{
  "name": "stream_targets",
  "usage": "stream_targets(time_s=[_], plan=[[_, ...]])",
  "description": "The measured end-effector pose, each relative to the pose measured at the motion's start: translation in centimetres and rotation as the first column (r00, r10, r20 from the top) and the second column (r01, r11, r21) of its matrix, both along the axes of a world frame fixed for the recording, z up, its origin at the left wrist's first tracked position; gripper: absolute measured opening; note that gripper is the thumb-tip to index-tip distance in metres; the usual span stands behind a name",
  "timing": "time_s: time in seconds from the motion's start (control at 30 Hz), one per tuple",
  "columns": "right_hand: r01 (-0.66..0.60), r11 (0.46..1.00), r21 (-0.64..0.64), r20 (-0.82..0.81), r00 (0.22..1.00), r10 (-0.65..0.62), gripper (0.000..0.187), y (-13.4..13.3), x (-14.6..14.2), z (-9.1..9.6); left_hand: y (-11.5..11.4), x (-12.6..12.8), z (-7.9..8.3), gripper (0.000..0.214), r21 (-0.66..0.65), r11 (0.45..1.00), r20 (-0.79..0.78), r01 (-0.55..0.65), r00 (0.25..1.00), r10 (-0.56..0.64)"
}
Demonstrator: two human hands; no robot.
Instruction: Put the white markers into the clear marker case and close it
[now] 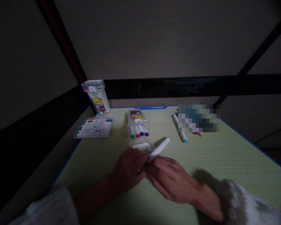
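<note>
While they meet just before the marker case [138, 123], left hand [128, 168] and right hand [170, 181] both pinch a white marker [159, 148].

— What colours do you read?
— I see a pale green table [224, 162] edged in blue, a white marker [159, 148] tipped teal.
— And the clear case [138, 123]?
— I read caps [137, 135] green, pink, blue, purple; label [136, 114] yellow.

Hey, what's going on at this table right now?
A person grips a white marker with both hands, the left hand and right hand meeting at its near end. Behind it lies an open marker case, its lid off in front. Two more cases sit at left, loose markers at right.
</note>
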State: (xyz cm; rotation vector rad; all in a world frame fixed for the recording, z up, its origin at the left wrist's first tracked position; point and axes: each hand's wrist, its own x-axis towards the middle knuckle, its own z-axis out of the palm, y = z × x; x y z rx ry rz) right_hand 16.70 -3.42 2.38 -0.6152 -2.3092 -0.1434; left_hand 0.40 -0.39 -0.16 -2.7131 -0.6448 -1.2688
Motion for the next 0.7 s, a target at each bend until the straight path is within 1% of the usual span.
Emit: stream_targets(time_s=[0.33, 0.47, 0.7], plan=[[0.026, 0.999, -0.019, 0.022, 0.999, -0.026, 0.026, -0.10, 0.16, -0.31, -0.06, -0.12, 0.30, 0.014, 0.024, 1.000, 0.015, -0.014, 1.000, 0.013], [0.026, 0.999, -0.021, 0.023, 0.999, -0.025, 0.025, -0.10, 0.17, -0.37, -0.03, -0.07, 0.50, 0.014, 0.054, 0.998, 0.023, -0.018, 1.000, 0.017], [0.023, 0.999, -0.027, 0.045, 0.999, -0.022, 0.023, 0.06, 0.13, -0.57, -0.10, -0.19, 0.54, 0.016, 0.084, 0.996, 0.081, -0.022, 0.997, 0.015]])
